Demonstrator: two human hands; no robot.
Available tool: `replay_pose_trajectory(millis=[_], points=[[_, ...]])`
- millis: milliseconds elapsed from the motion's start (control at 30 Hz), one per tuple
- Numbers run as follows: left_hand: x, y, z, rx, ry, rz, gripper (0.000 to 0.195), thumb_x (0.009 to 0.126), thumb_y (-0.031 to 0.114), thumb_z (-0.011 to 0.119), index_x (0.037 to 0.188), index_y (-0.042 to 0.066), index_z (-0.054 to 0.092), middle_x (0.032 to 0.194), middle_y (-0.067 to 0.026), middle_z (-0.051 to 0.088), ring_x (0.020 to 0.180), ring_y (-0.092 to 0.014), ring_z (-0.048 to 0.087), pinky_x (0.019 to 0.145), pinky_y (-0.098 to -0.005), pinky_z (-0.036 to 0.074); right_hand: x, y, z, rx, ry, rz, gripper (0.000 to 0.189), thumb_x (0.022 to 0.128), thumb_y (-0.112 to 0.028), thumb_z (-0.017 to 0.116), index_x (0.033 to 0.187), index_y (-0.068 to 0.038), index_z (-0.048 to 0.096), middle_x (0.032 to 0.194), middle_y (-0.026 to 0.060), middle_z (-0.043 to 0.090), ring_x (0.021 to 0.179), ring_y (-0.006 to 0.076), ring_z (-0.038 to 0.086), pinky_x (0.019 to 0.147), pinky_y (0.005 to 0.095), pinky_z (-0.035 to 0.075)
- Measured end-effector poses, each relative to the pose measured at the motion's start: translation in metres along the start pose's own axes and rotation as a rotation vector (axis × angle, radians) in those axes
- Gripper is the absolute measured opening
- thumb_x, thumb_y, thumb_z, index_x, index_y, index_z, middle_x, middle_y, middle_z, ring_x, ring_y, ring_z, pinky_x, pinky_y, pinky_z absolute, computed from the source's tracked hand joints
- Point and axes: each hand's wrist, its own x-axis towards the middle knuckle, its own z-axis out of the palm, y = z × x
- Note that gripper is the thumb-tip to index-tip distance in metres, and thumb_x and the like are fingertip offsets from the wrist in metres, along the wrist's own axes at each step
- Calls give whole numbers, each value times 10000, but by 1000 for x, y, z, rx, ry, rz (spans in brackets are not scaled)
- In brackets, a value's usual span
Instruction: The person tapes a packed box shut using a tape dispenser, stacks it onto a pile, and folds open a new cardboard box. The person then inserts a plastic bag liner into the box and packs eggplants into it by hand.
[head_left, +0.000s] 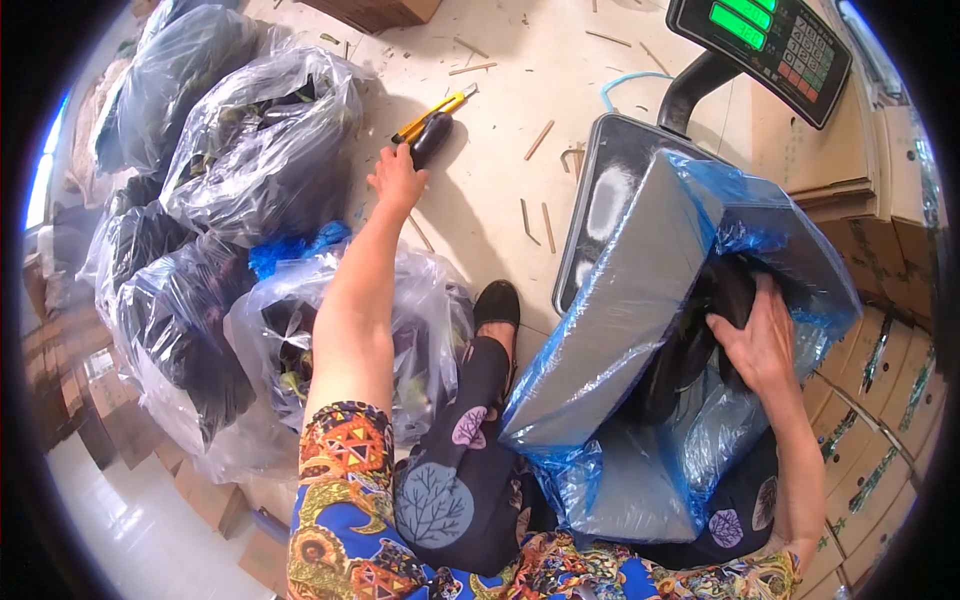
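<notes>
My left hand (397, 178) reaches forward over the floor, at the near end of a dark eggplant (433, 139); whether its fingers grip it is unclear. Beside that eggplant, a yellow utility knife (435, 114) lies with its blade pointing away. My right hand (759, 337) is inside a box (645, 300) lined with blue plastic film, its fingers around a dark eggplant (731, 289). More eggplants (664, 375) lie under it in the box. The box tilts against a platform scale (604, 195) with a lit green display (739, 26).
Clear plastic bags of eggplants (262, 142) crowd the left side, with blue netting (296, 247) among them. Thin sticks (538, 140) litter the tiled floor. Flattened cardboard (810, 150) and stacked cartons (870, 420) line the right. Another cardboard box (371, 11) stands at the top.
</notes>
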Motion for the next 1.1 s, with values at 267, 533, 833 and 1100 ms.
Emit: replay_pose_trajectory(millis=[267, 533, 833, 1100], points=[[-47, 12, -58, -1651, -414, -172, 332, 841, 277, 589, 986, -22, 581, 839, -105, 601, 716, -190, 573, 675, -325, 491, -35, 5, -63, 297, 1, 40, 601, 721, -233, 693, 1208, 23, 451, 1031, 178, 558, 919, 314, 565, 814, 393, 456], [-153, 95, -226, -1700, -538, 240, 489, 893, 375, 428, 1103, -56, 525, 783, -142, 583, 575, -117, 509, 484, -212, 386, -84, 19, -91, 1385, -214, 357, 593, 770, -363, 608, 1205, 15, 470, 960, 74, 577, 741, 100, 565, 639, 196, 466], [-271, 264, -257, -896, -1028, 519, 593, 825, 286, 556, 1365, 76, 434, 956, -114, 548, 764, -150, 570, 717, -238, 487, -130, 43, -77, 2020, 56, 415, 408, 910, -312, 526, 1126, 35, 519, 972, 142, 617, 842, 176, 636, 725, 273, 553], [-291, 317, -128, -863, -629, 64, 571, 928, 146, 489, 1441, 94, 244, 1145, -134, 502, 946, -195, 541, 772, -309, 510, -145, 46, -61, 2035, 120, 373, 345, 860, -290, 585, 1063, -14, 542, 874, 70, 621, 705, 118, 607, 639, 241, 506]])
